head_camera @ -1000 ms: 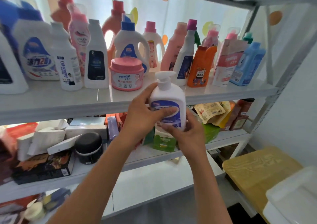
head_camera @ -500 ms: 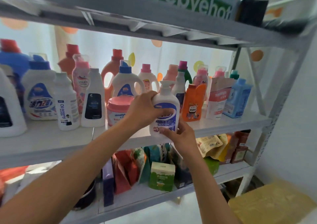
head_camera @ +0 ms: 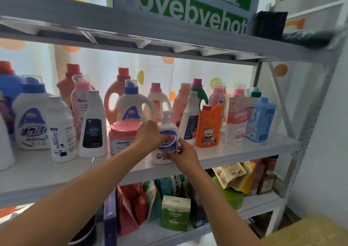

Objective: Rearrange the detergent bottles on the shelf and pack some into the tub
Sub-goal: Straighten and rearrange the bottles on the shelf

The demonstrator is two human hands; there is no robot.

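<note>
Presently logged, one item in hand: white pump bottle (head_camera: 166, 140), blue label facing me, standing near the front edge of the middle shelf (head_camera: 244, 151), between the pink-lidded jar (head_camera: 123, 138) and the orange bottle (head_camera: 208, 126). Its base looks to be on or just above the shelf board; I cannot tell which.

Holds:
- left hand (head_camera: 150, 135): wrapped over the bottle's shoulder and upper label, fingers curled round the front, thumb side hidden.
- right hand (head_camera: 185, 155): low on the body, fingers pinching the bottom right of the label, close together.

Handling, as I judge it:
- Body: stiff moulded plastic, smooth and glossy, likely a little slippery under a light grip. It should flex slightly if squeezed hard but not crush.
- Weight: cannot tell the fill level through the opaque wall; I would treat it as full, so moderately heavy and bottom-weighted.
- Pump head (head_camera: 167, 115): the weak point. The nozzle sticks out sideways, could snag a neighbour, and might dispense if pressed. I would not lift by it.
- Best hold: around the broad waist at label height, or one hand under the base.

Neighbours stand just beside it on both sides, so I would lift straight up and toward me. No tub is in view.
</note>
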